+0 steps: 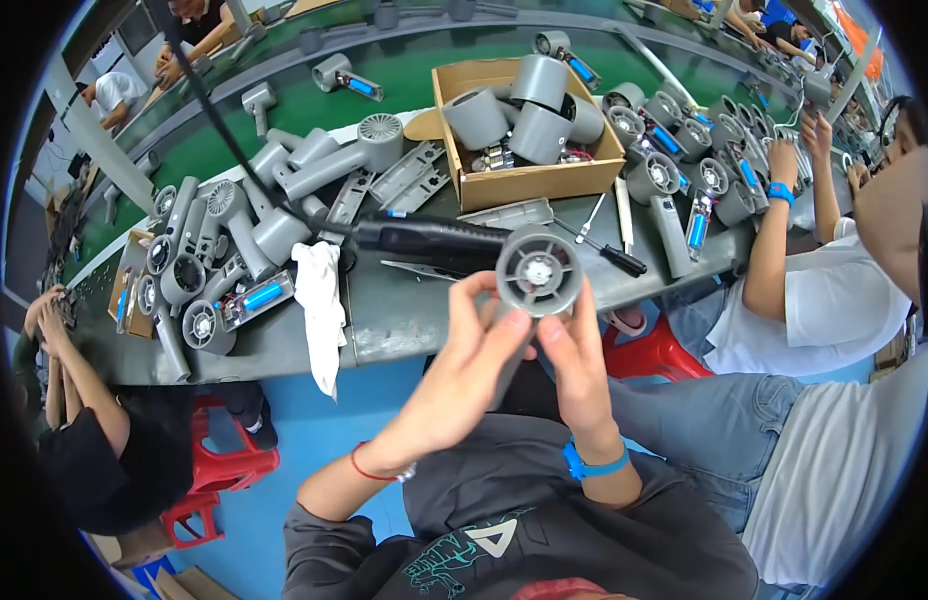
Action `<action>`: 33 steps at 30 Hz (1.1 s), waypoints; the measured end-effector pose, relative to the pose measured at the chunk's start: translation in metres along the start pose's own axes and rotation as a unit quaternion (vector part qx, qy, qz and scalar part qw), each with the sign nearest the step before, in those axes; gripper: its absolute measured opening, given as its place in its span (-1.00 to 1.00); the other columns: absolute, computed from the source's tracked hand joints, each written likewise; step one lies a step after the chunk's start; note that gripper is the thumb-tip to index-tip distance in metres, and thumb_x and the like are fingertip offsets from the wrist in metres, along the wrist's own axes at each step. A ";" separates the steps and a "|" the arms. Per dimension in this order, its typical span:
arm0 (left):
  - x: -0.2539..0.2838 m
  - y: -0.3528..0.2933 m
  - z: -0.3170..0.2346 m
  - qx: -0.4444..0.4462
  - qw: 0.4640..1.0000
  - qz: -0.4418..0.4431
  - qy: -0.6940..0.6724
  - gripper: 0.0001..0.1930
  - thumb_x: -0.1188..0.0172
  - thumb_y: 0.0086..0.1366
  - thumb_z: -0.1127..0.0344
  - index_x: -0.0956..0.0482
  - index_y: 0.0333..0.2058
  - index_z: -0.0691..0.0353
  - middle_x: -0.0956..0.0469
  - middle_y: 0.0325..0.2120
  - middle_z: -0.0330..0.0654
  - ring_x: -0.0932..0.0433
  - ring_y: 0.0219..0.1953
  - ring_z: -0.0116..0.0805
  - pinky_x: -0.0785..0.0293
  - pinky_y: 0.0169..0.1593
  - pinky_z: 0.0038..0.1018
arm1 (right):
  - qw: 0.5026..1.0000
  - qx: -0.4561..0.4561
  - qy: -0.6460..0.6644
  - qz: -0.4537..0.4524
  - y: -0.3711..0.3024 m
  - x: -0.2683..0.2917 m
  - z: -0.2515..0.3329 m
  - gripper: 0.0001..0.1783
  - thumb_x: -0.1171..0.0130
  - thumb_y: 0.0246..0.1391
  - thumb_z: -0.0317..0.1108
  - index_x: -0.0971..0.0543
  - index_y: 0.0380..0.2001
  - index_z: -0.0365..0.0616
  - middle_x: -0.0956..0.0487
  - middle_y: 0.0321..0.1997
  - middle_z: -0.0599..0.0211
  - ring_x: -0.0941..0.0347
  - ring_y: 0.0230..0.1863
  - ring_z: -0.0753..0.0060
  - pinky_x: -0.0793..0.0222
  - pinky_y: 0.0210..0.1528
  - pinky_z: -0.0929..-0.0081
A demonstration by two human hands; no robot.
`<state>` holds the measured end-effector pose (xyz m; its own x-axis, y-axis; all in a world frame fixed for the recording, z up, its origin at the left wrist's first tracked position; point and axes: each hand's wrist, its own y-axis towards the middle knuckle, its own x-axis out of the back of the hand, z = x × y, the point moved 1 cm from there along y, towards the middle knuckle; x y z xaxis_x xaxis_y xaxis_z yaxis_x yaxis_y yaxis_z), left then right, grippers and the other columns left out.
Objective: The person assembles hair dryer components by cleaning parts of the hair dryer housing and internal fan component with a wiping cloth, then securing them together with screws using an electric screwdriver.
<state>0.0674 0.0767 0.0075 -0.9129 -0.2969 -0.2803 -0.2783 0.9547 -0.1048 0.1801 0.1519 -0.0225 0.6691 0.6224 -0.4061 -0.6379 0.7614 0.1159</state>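
Above the cluttered grey tabletop (404,320), I am holding a round grey fan housing (538,271), left hand (462,372) and right hand (574,365) both closed around it.

The grey hair-dryer body (537,272) is a round plastic barrel whose open circular end faces the camera, showing a ring of fine vanes around a pale hub in the middle. It is held up off the desk (404,320), in front of its near edge, roughly level with the middle of that edge. Its lower part runs down between the fingers and is mostly hidden by them.
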 end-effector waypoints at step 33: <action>0.050 -0.018 0.029 -0.086 0.876 -0.201 0.430 -0.80 -0.16 0.30 0.42 -0.57 -0.10 0.25 -0.61 -0.52 -0.17 -0.48 -0.62 -0.43 -0.36 -0.48 -0.50 | 0.914 0.143 0.363 0.113 -0.012 0.086 0.078 -0.53 0.00 0.26 -0.18 -0.26 0.09 -0.29 -0.26 -0.29 0.33 -0.22 -0.38 0.50 -0.20 -0.34 0.48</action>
<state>0.0356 0.0444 -0.0324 -0.5970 -0.5581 0.5763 -0.6028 0.7861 0.1368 0.2750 0.2108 0.0117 0.0368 0.5641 -0.8249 -0.5329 0.7093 0.4613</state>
